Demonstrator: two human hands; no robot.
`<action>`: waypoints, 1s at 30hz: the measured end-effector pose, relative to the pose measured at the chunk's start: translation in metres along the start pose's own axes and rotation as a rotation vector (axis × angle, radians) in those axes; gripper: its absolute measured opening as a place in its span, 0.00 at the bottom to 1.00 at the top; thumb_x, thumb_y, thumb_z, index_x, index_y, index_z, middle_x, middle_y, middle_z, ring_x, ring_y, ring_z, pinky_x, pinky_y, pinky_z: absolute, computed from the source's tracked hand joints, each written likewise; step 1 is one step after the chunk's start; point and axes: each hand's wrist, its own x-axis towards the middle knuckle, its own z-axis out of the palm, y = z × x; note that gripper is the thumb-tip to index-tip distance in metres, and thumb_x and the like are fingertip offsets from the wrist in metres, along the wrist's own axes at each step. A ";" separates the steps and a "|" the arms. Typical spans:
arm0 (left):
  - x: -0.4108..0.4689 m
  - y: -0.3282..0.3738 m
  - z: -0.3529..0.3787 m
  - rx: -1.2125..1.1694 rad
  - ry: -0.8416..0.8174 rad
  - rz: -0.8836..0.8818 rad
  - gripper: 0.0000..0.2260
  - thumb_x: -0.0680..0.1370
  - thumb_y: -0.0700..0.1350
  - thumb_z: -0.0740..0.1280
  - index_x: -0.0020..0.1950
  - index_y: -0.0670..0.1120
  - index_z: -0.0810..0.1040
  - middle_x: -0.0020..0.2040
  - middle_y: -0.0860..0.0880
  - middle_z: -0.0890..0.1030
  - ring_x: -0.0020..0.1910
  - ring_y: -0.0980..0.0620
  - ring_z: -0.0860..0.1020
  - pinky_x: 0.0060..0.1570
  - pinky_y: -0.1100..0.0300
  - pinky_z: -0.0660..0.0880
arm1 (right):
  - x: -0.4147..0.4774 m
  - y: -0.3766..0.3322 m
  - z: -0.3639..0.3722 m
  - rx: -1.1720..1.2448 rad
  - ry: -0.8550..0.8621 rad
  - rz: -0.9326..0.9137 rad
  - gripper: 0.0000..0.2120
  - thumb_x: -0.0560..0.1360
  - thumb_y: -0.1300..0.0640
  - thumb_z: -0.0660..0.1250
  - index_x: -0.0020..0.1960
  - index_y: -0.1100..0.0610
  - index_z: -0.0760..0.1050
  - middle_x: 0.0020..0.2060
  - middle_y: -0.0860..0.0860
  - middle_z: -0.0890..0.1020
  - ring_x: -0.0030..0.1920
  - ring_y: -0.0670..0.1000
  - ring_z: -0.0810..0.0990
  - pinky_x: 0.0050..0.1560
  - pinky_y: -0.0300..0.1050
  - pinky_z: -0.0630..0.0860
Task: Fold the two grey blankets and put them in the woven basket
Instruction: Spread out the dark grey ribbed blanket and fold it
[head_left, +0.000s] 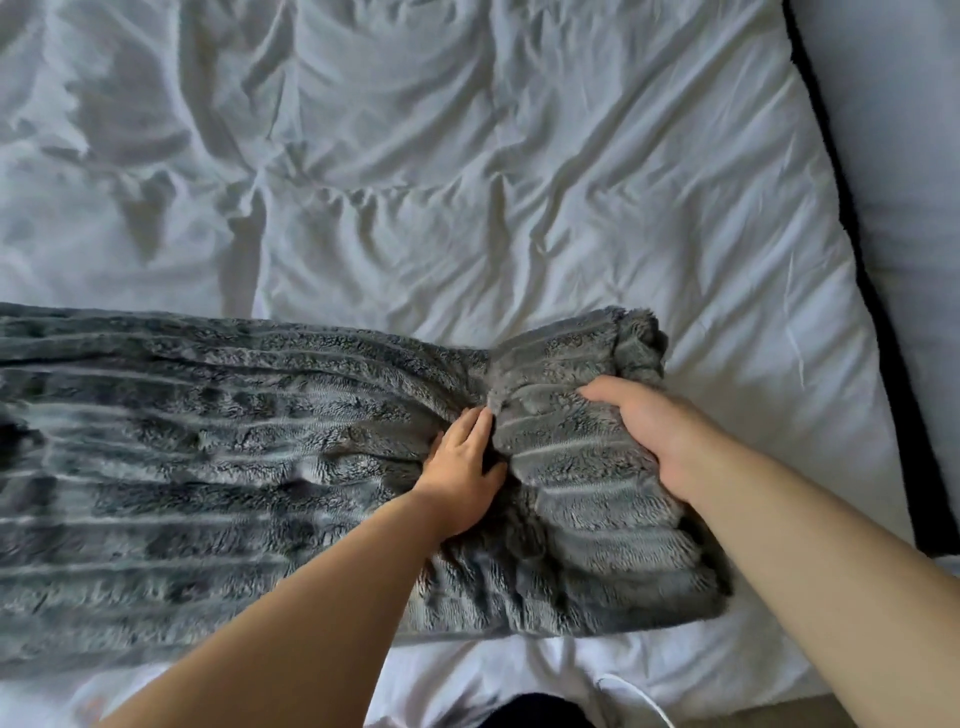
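- Head view looks down on a wide bed covered in a rumpled white cotton duvet (467, 171), creased all over and filling most of the scene; a dark strip runs down its right edge.
- Across the near part of the duvet lies a long grey ribbed plush blanket (218, 447), already folded into a band that runs off the left edge. Its right end is doubled back into a thick raised roll, standing higher than the flat part.
- Only this one blanket is in sight, resting on the bed.
- Reaching in from the lower right, the person's right hand (654, 431) is clamped over the rolled end, thumb on top, the other fingers hidden beneath the fabric.
- Coming in from the lower left, the left hand (462, 467) lies flat with fingers spread, palm pressing into the crease where the roll meets the flat band; it grips nothing.
- A thin white cord (636, 696) curls at the bottom edge.
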 end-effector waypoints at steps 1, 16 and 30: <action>-0.003 0.000 -0.006 -0.083 -0.013 0.031 0.31 0.80 0.46 0.62 0.78 0.47 0.50 0.78 0.50 0.52 0.76 0.52 0.51 0.69 0.68 0.45 | -0.010 -0.006 0.016 -0.006 0.028 -0.013 0.11 0.67 0.48 0.73 0.44 0.51 0.76 0.40 0.47 0.78 0.40 0.48 0.75 0.35 0.40 0.67; -0.129 -0.082 -0.183 -0.684 0.176 -0.242 0.12 0.80 0.46 0.60 0.62 0.50 0.76 0.53 0.49 0.81 0.43 0.50 0.79 0.40 0.60 0.77 | -0.095 -0.089 0.238 -0.196 0.050 0.083 0.23 0.70 0.53 0.68 0.61 0.61 0.69 0.52 0.55 0.74 0.50 0.56 0.74 0.39 0.48 0.74; -0.162 0.040 -0.105 -0.361 0.280 -0.686 0.48 0.65 0.77 0.56 0.78 0.54 0.49 0.78 0.41 0.47 0.75 0.36 0.47 0.70 0.37 0.55 | -0.055 -0.113 0.195 -0.251 -0.737 0.227 0.09 0.77 0.69 0.50 0.54 0.72 0.65 0.46 0.65 0.75 0.43 0.57 0.79 0.33 0.46 0.82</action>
